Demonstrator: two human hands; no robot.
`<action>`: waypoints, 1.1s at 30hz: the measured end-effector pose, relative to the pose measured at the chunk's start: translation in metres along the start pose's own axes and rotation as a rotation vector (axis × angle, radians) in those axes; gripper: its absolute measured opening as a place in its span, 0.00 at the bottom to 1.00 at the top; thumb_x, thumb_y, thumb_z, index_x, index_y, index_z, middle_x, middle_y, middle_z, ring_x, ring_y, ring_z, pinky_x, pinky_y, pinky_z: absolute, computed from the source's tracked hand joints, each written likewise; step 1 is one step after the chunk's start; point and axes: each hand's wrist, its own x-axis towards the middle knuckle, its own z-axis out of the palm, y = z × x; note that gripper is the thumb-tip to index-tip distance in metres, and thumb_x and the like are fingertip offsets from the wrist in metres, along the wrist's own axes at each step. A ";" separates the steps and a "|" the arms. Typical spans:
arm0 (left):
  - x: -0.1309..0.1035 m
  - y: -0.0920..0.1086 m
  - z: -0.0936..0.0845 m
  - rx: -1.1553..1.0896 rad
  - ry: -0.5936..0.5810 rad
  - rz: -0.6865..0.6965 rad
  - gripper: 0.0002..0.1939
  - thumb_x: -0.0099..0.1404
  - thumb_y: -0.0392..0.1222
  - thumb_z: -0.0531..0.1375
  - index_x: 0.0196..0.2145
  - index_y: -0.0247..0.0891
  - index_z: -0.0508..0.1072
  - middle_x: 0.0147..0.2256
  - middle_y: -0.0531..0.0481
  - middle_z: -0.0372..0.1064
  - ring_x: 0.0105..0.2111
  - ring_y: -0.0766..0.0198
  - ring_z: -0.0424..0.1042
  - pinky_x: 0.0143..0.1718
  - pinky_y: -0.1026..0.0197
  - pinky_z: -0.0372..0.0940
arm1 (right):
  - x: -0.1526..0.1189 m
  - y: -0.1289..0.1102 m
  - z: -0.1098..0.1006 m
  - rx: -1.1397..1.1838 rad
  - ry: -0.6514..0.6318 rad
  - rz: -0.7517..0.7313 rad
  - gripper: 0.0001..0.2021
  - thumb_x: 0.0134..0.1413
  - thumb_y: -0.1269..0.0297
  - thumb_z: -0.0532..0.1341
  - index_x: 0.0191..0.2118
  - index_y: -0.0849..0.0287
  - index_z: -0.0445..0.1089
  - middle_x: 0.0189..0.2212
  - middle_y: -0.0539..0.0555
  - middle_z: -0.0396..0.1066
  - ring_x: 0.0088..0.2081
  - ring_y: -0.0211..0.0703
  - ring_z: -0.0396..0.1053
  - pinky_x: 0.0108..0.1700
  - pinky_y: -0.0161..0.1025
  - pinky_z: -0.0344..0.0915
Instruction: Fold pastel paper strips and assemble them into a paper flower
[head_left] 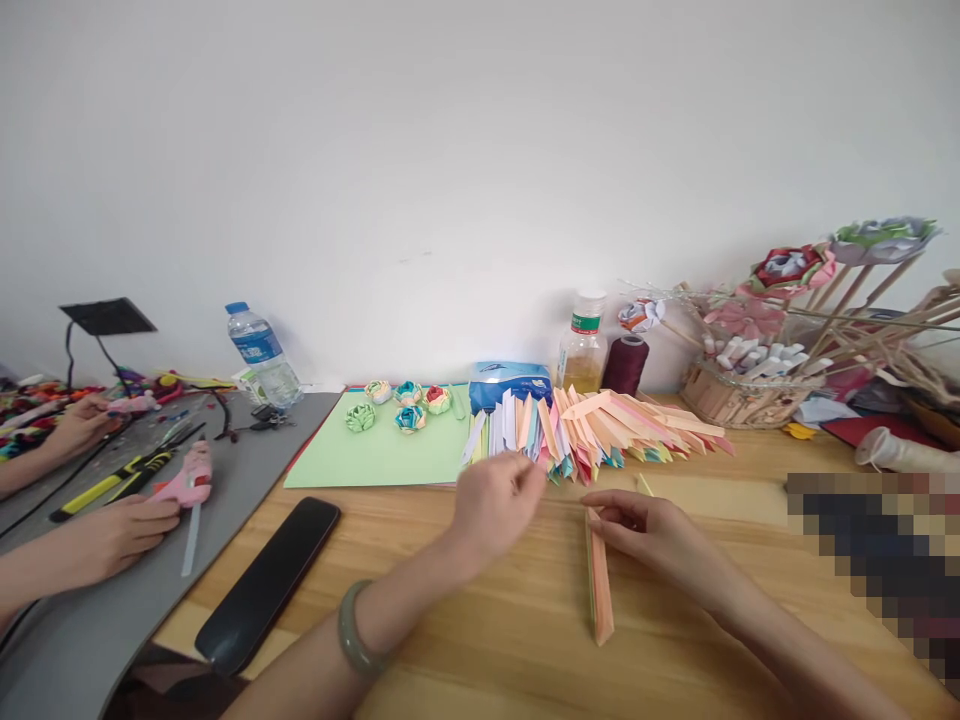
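Note:
My left hand [499,498], with a green bangle on the wrist, is over the wooden table at the front edge of a heap of folded paper strips [600,425]. Its fingers are curled together, and whatever is between them is too small to make out. My right hand [637,522] pinches the upper end of an orange folded paper strip [601,590], which points down toward the table's near side. A thin green edge shows along the strip's left side.
Paper flowers [410,418] lie on a green sheet [330,462]. A black case [268,585] is at the left. Behind stand a bottle [581,350], purple thread [625,365] and a basket [739,398]. Another person's hand holds a pink glue gun [189,478].

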 end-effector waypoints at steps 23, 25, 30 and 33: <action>0.039 -0.049 -0.014 0.347 -0.101 -0.304 0.11 0.55 0.40 0.52 0.24 0.40 0.75 0.25 0.50 0.74 0.28 0.63 0.70 0.28 0.66 0.58 | -0.007 -0.007 -0.008 -0.342 0.197 -0.195 0.14 0.54 0.58 0.51 0.37 0.56 0.71 0.36 0.53 0.75 0.33 0.46 0.71 0.32 0.38 0.64; 0.039 -0.047 -0.012 0.377 -0.073 -0.311 0.11 0.54 0.40 0.53 0.25 0.39 0.75 0.26 0.49 0.74 0.29 0.62 0.71 0.29 0.66 0.58 | -0.007 -0.007 -0.008 -0.359 0.194 -0.203 0.14 0.54 0.59 0.50 0.37 0.56 0.71 0.36 0.54 0.75 0.33 0.46 0.71 0.33 0.39 0.64; 0.035 -0.037 -0.011 0.482 0.042 -0.314 0.10 0.55 0.40 0.52 0.28 0.40 0.73 0.29 0.47 0.74 0.32 0.58 0.70 0.30 0.62 0.58 | -0.008 -0.009 -0.007 -0.375 0.177 -0.199 0.14 0.55 0.59 0.50 0.38 0.55 0.71 0.37 0.53 0.74 0.36 0.48 0.71 0.35 0.41 0.64; 0.032 -0.031 -0.014 0.565 0.148 -0.301 0.14 0.58 0.38 0.47 0.35 0.37 0.71 0.34 0.41 0.72 0.35 0.54 0.70 0.32 0.59 0.58 | -0.009 -0.011 -0.007 -0.390 0.180 -0.192 0.14 0.55 0.60 0.50 0.37 0.54 0.71 0.37 0.53 0.74 0.36 0.49 0.71 0.34 0.41 0.64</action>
